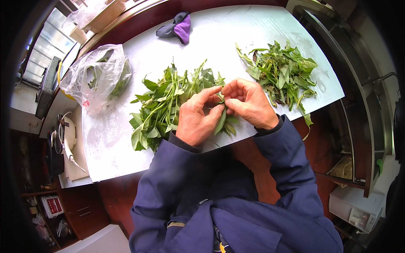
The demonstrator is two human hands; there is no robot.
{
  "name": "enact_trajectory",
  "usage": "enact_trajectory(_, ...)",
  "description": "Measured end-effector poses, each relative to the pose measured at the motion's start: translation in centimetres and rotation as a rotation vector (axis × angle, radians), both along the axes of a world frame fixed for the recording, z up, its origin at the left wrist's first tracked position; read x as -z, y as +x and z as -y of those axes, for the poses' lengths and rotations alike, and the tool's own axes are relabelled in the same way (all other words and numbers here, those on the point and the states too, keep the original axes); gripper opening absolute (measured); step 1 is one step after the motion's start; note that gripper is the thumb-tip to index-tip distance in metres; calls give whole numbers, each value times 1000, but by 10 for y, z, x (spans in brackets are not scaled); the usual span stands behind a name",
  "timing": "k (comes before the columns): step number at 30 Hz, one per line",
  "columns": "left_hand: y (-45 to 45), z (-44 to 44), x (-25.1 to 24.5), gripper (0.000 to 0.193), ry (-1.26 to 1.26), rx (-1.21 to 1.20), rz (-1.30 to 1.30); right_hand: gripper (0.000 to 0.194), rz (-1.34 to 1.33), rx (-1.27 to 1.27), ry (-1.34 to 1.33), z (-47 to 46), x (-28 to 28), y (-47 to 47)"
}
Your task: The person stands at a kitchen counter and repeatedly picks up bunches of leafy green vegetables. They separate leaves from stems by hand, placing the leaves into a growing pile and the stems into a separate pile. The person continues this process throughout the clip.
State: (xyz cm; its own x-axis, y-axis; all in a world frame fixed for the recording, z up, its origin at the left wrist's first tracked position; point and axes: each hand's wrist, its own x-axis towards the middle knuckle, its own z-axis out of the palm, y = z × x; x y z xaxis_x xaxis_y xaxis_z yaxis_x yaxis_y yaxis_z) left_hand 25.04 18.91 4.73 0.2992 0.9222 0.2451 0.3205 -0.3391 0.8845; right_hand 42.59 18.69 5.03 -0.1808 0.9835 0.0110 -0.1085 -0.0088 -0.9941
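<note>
My left hand [202, 114] pinches a leafy green sprig [221, 121] between thumb and forefinger, over the front of the white table [107, 155]. Close against it, my right hand [248, 102] has its fingertips curled onto the same sprig; most of the stem is hidden by the fingers. A large pile of leafy greens with long stems [161, 104] lies beside and behind my left hand. To the right of my right hand is a second, looser heap of leaves and stems [281, 71], with one strand hanging past the table's front edge.
A clear plastic bag [98, 79] with greens inside sits at the left. A purple and dark cloth item [178, 28] lies at the back. White kettle-like appliance [68, 132] stands beyond the table's left edge; dark metal-framed shelving [357, 79] rises on the right.
</note>
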Motion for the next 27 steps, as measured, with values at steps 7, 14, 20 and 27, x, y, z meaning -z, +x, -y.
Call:
enact_trajectory(7, 1, -3, 4, 22, 69, -31, -95, 19, 25, -32, -50, -3, 1, 2)
enact_trajectory(14, 3, -4, 1, 13, 83, -40, -111, 17, 70, 61, 16, -4, 8, -3)
enact_trajectory(20, 6, -3, 3, 11, 210, -81, -129, 15, 145, 124, 113, -8, 19, -11)
enact_trajectory(27, 7, -2, 4, 10, 160, -120, -146, 12, 6, 157, -71, -1, 10, -10)
